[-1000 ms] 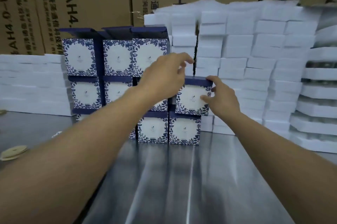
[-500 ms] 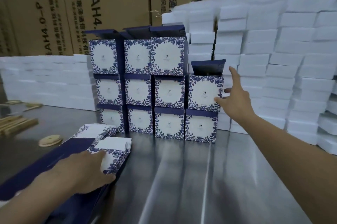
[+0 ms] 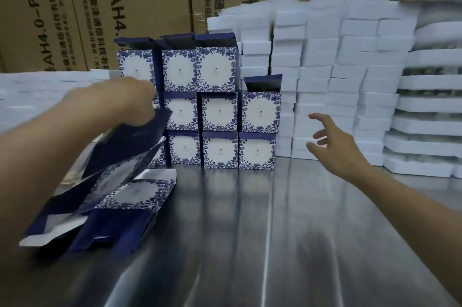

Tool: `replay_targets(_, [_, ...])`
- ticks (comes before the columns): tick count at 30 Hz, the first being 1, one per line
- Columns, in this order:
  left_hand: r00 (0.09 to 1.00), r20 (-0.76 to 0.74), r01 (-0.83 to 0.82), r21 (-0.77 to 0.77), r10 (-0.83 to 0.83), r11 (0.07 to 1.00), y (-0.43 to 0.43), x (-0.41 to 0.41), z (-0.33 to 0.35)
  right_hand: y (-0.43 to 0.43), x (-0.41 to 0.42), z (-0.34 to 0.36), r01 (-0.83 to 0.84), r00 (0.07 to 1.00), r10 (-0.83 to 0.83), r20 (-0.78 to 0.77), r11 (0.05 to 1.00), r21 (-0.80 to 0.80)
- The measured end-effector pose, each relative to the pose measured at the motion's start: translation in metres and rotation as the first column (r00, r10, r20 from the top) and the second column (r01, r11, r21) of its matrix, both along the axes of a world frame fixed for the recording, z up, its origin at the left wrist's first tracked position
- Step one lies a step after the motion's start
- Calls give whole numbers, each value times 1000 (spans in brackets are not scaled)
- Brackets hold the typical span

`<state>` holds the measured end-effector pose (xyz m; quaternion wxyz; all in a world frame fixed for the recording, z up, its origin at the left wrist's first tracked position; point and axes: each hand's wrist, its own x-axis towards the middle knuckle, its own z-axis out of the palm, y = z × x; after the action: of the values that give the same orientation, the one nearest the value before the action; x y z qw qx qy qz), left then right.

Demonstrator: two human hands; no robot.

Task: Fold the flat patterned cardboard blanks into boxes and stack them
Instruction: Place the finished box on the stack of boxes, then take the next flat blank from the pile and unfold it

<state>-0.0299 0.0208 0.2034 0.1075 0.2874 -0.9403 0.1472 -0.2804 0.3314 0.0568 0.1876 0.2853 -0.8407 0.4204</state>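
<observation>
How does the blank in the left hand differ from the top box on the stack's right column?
The blank is a flat sheet; the top box is folded into a cube, lid flap standing up. The blank hangs tilted from the left hand above the pile of blanks; the top box sits square on the box below, touched by neither hand. Both carry the same navy and blue-and-white leaf print.

Brushed steel table, reflective. Back centre: folded boxes, bottom row standing on surface. Front left: flat blanks in pile, pattern up. White foam trays stacked back right, just beside boxes; more far left.
</observation>
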Motion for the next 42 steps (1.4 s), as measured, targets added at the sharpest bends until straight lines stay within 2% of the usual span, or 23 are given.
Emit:
replay_targets(1, [995,-95,26,-19,-28,999,3,4,22,8,13,-1,4,1000,-4,9,1000,-9])
replay_targets(3, [956,-283,103,55,-83,993,8,12,58,21,37,-3,20,999,-19,25,999,-37])
replay_targets(6, [805,-573,340,236,-152,910,20,29,63,36,75,-8,10,993,5,116,991,-130])
replay_targets(8, [621,-768,583,316,-160,748,34,34,31,41,102,-10,-54,969,115,220,964,-262])
replay_targets(9, [539,-835,695,364,-114,620,44,32,7,42,116,-11,-76,950,170,262,940,-333])
replay_targets(10, [501,-864,766,416,-48,490,53,26,-20,43,127,-13,-88,932,218,288,910,-405])
replay_targets(11, [494,-869,803,465,20,373,64,20,-47,42,135,-15,-94,918,257,302,881,-464])
replay_targets(13, [491,-861,836,509,136,203,81,-1,-97,38,145,-23,-104,924,271,268,856,-507])
replay_targets(15, [458,-863,870,484,213,91,97,-24,-131,37,144,-32,-92,964,209,166,844,-528])
replay_targets(16, [450,-857,876,479,250,64,103,-34,-143,38,142,-35,-68,975,175,140,827,-558])
replay_targets(19, [425,-852,885,462,306,54,122,-48,-163,47,139,-36,55,979,90,184,752,-656])
replay_targets(24, [378,-886,907,413,269,86,139,-50,-178,59,141,-40,121,979,7,202,777,-617])
replay_targets(26, [343,-888,927,373,306,46,142,-48,-174,57,145,-40,122,981,8,195,757,-642])
replay_targets(27, [335,-881,935,356,334,1,145,-46,-170,56,147,-37,106,982,28,185,733,-672])
replay_targets(29, [390,-866,921,368,313,-129,153,-42,-164,50,157,-29,62,976,107,190,700,-712])
replay_targets(31, [420,-900,894,389,114,-222,169,-38,-164,39,174,-23,-45,918,310,246,698,-714])
replay_targets(32, [410,-912,888,398,3,-232,178,-40,-169,34,182,-21,-107,864,423,274,686,-720])
replay_targets(33, [389,-916,895,401,-99,-197,186,-43,-176,30,187,-21,-145,807,515,290,648,-748])
replay_targets(34, [366,-912,913,391,-185,-118,190,-46,-181,29,189,-22,-162,750,596,288,587,-793])
replay_targets(36, [372,-893,926,374,-255,41,187,-50,-188,36,190,-20,-178,640,723,259,467,-866])
replay_targets(37, [389,-882,921,378,-267,96,184,-50,-189,42,191,-17,-191,595,763,251,438,-878])
replay_targets(40, [397,-875,917,365,-277,163,177,-45,-186,56,186,-11,-187,540,790,291,449,-874])
replay_targets(42, [366,-921,925,345,-133,160,174,-44,-179,64,179,-8,-166,550,772,317,474,-865])
